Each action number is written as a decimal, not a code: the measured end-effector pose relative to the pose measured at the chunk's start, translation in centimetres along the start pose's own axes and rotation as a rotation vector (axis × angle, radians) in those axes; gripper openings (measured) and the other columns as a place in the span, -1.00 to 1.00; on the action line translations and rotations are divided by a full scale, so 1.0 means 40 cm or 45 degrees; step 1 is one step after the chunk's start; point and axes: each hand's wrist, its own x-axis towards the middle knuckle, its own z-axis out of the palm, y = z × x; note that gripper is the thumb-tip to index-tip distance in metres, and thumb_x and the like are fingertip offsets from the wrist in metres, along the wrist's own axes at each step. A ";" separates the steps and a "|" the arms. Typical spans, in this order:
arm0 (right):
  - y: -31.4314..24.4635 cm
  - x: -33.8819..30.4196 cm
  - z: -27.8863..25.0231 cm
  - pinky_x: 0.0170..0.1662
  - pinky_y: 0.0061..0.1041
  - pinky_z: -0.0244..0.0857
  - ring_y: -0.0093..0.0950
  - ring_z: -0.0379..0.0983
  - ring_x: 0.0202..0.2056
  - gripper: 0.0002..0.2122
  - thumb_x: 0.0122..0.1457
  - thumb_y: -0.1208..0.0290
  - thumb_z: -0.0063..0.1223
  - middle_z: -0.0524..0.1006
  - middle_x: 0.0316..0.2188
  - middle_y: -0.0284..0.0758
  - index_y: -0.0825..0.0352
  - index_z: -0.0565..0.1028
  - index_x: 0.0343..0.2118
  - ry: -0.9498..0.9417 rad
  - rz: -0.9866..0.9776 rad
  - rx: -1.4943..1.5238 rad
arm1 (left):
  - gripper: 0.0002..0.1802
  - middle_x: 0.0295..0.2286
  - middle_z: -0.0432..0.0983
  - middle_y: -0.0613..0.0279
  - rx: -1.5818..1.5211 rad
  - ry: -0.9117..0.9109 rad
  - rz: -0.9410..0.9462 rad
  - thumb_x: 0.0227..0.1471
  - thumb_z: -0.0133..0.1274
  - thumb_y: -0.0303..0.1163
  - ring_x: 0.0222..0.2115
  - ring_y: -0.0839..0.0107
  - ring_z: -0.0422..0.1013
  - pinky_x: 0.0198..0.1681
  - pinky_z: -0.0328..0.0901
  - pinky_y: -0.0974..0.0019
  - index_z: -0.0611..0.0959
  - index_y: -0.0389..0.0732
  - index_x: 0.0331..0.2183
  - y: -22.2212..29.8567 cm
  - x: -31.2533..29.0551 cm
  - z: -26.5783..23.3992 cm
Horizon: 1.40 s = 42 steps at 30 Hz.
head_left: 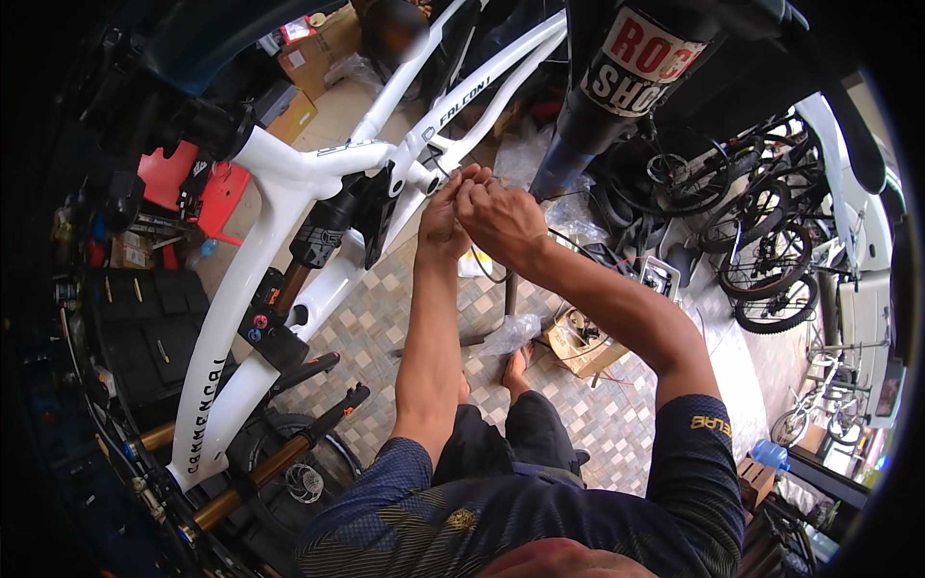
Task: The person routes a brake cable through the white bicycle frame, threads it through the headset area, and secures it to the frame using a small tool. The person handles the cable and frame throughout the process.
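My left hand (442,220) and my right hand (503,214) meet in front of the white bicycle frame (236,260), fingers pinched close together. A thin black cable (495,278) loops down just below them, and another stretch runs from the frame's pivot area toward my fingertips. Both hands appear closed on this cable; the exact spot they pinch is hidden by the fingers. Left of my hands, a black rear shock (322,234) is mounted inside the frame.
A thick black post (631,72) with a sticker rises close by on the right. An open cardboard box (583,358) of parts sits on the tiled floor (385,332). Several bicycles (766,255) stand at right; a red chair (217,193) and gold fork legs (251,482) are at left.
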 end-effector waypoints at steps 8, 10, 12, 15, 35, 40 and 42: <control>-0.081 -0.129 -0.083 -0.50 -0.16 0.41 -0.18 0.60 -0.51 -0.51 0.23 0.38 -0.01 0.63 -0.47 -0.20 0.15 0.35 0.26 -0.355 0.573 0.606 | -0.52 -0.17 0.67 0.10 0.095 0.275 0.071 0.44 -0.26 -0.09 -0.10 0.12 0.59 0.02 0.51 0.00 0.59 -0.27 -0.07 0.046 0.025 0.007; -0.108 -0.167 -0.092 -0.48 -0.15 0.42 -0.18 0.61 -0.50 -0.49 0.21 0.40 0.00 0.64 -0.45 -0.21 0.13 0.35 0.27 -0.309 0.650 0.627 | -0.52 -0.17 0.66 0.09 0.155 0.314 0.091 0.44 -0.24 -0.08 -0.10 0.12 0.59 0.01 0.51 0.02 0.59 -0.27 -0.07 0.036 0.025 0.014; -0.131 -0.178 -0.064 -0.47 -0.16 0.42 -0.19 0.61 -0.49 -0.48 0.19 0.42 0.02 0.65 -0.45 -0.21 0.12 0.35 0.27 -0.211 0.673 0.607 | -0.53 -0.17 0.65 0.09 0.180 0.332 0.107 0.43 -0.22 -0.08 -0.10 0.12 0.59 0.01 0.51 0.03 0.59 -0.28 -0.07 0.032 0.011 0.016; -0.142 -0.147 -0.015 -0.45 -0.15 0.43 -0.17 0.61 -0.48 -0.50 0.20 0.41 0.01 0.65 -0.46 -0.20 0.14 0.37 0.24 -0.083 0.659 0.610 | -0.56 -0.16 0.65 0.08 0.220 0.300 0.128 0.42 -0.17 -0.10 -0.11 0.15 0.59 0.00 0.50 0.05 0.60 -0.28 -0.07 0.030 -0.032 0.005; -0.176 -0.074 0.006 -0.41 -0.16 0.45 -0.12 0.61 -0.47 -0.62 0.21 0.31 0.08 0.64 -0.50 -0.13 0.05 0.54 0.11 0.062 0.894 0.761 | -0.64 -0.40 0.58 -0.27 2.649 0.460 0.294 0.29 -0.04 -0.23 -0.26 -0.25 0.51 -0.19 0.38 -0.11 0.68 -0.31 -0.35 0.112 -0.261 0.277; -0.141 -0.011 -0.003 -0.20 -0.08 0.43 0.01 0.59 -0.33 -0.65 0.22 0.18 0.05 0.64 -0.40 -0.03 0.10 0.59 0.04 -0.051 1.168 1.091 | -0.68 -0.44 0.63 -0.16 2.586 0.396 0.845 0.26 0.05 -0.17 -0.29 -0.16 0.57 -0.17 0.40 -0.11 0.69 -0.24 -0.24 0.198 -0.253 0.449; -0.129 0.005 0.032 -0.12 -0.08 0.41 0.06 0.57 -0.24 -0.66 0.26 0.13 0.01 0.63 -0.38 0.02 0.15 0.61 -0.01 -0.010 1.261 1.220 | -0.64 -0.36 0.64 -0.17 2.822 0.297 1.050 0.26 0.05 -0.11 -0.22 -0.15 0.57 -0.10 0.40 -0.11 0.68 -0.23 -0.20 0.237 -0.141 0.447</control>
